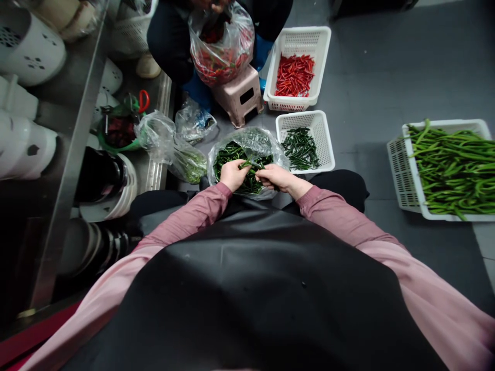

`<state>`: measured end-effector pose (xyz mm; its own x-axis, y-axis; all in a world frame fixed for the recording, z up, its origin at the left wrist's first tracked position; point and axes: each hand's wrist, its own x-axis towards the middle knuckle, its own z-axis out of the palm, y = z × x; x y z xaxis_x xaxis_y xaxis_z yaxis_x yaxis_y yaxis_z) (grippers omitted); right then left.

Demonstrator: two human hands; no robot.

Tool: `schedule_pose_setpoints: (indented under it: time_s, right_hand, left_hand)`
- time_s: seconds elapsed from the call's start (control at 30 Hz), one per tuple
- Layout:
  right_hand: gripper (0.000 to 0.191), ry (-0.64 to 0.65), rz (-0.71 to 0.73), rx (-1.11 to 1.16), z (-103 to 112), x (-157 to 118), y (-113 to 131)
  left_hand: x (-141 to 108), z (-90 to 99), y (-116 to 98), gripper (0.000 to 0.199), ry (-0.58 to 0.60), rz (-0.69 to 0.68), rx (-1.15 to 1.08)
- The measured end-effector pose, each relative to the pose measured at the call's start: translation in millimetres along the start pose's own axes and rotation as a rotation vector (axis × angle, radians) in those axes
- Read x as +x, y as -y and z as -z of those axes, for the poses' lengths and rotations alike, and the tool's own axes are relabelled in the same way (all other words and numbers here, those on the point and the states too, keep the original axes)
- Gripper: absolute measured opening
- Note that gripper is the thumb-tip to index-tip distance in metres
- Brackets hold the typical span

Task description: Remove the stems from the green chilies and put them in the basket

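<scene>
A clear plastic bag [265, 140] of dark green chili peppers [232, 153] stands open between my knees. Over its mouth, my left hand [233, 175] is closed on a green chili pepper [245, 164], fingertips pinched. My right hand [277, 178] is closed too, close to the left fingertips. A thin greyish piece shows ahead of its fingers and something dark below its palm; what it grips is too small to make out. Just beyond the bag to the right, a white basket [328, 149] holds more green chili peppers [300, 149].
Red chilies [296, 74] lie in a white basket [323, 44]. Opposite, a person in blue boots has a bag of red chilies [222, 56] above a pink stool [242, 95]. Long green beans [456, 172] fill a basket [400, 178] at right. A metal shelf [73, 149] stands left.
</scene>
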<state>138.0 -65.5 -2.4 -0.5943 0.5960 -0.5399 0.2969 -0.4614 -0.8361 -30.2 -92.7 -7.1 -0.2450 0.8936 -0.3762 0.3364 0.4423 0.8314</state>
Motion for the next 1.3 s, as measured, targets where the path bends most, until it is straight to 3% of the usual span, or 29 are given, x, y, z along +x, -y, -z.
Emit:
schedule_pose_setpoints:
  time_s: [0.1,0.17,0.3,0.4,0.6,0.8,0.93,1.07,1.17,1.3]
  right_hand:
    - [0.008,-0.114,-0.012,-0.035,3,4,-1]
    - [0.009,-0.188,-0.001,-0.087,3,6,-3]
    - [0.021,-0.061,0.061,-0.1,-1,7,-8]
    - [0.026,-0.04,0.081,-0.165,-3,7,-11]
    - [0.012,-0.269,0.152,-0.391,1,10,-15]
    - [0.007,-0.152,0.209,-0.412,5,11,-14]
    - [0.008,-0.247,0.201,-0.519,7,10,-14]
    - [0.01,-0.192,0.116,-0.2,6,6,-11]
    - [0.021,-0.19,0.1,-0.036,4,3,-9]
    - [0.024,-0.295,0.134,-0.192,2,5,-10]
  left_hand:
    - [5,1.9,-2,0.017,0.125,0.211,-0.28]
    - [5,3.0,-3,0.019,0.204,0.259,-0.444]
    - [0,-2.6,-2,0.021,0.238,0.204,-0.602]
    - [-2,-9.1,0,0.023,0.188,0.168,-0.601]
    - [2,-10.2,2,0.032,0.062,0.14,-0.311]
    - [8,-1.7,4,0.032,0.287,0.327,-0.536]
    - [13,4.3,7,0.036,0.273,0.427,-0.606]
    - [12,2.1,12,0.042,0.299,0.417,-0.571]
    - [9,-2.7,13,0.034,0.306,0.385,-0.624]
    - [6,-5.0,10,0.027,0.312,0.418,-0.671]
